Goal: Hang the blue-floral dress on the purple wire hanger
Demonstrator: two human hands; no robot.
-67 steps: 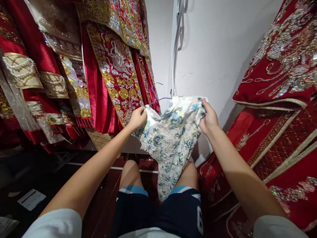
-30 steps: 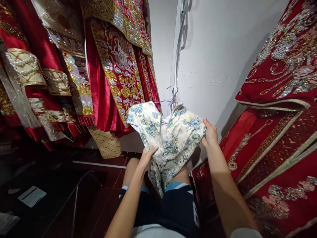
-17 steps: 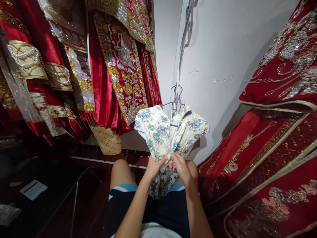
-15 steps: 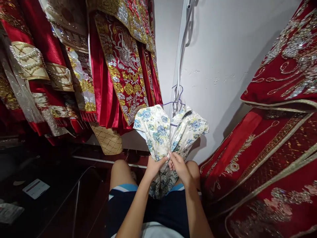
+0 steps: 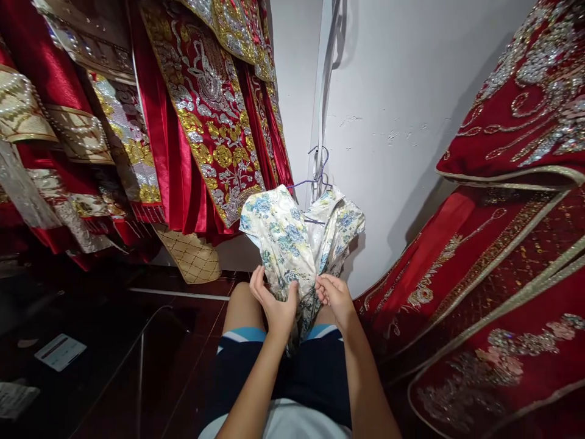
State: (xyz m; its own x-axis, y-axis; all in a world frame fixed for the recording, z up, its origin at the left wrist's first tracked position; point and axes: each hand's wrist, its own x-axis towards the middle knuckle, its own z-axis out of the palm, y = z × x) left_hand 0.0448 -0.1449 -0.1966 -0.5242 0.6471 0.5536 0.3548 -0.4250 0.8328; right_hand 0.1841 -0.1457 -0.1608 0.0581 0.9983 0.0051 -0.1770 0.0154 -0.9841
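Observation:
A white dress (image 5: 278, 231) with blue and yellow flowers hangs in front of me on a purple hanger (image 5: 319, 174). My right hand (image 5: 336, 296) is closed in a pinch on the dress's front edge, near the bottom of the V neckline. At the dress's left side, my left hand (image 5: 276, 305) is open, thumb lying on the floral cloth and fingers spread apart along the outer edge. The lower part of the dress drops between my knees, partly hidden by my hands.
Red embroidered garments (image 5: 214, 122) hang on the left, with a gold quilted piece (image 5: 194, 256) below them. More red beaded clothing (image 5: 503, 244) fills the right side. A white wall (image 5: 388, 91) stands behind the dress. A white card (image 5: 60, 352) lies at lower left.
My left hand has moved left from the neckline and spread its fingers. My right hand keeps its pinch at the front edge. The view has shifted slightly.

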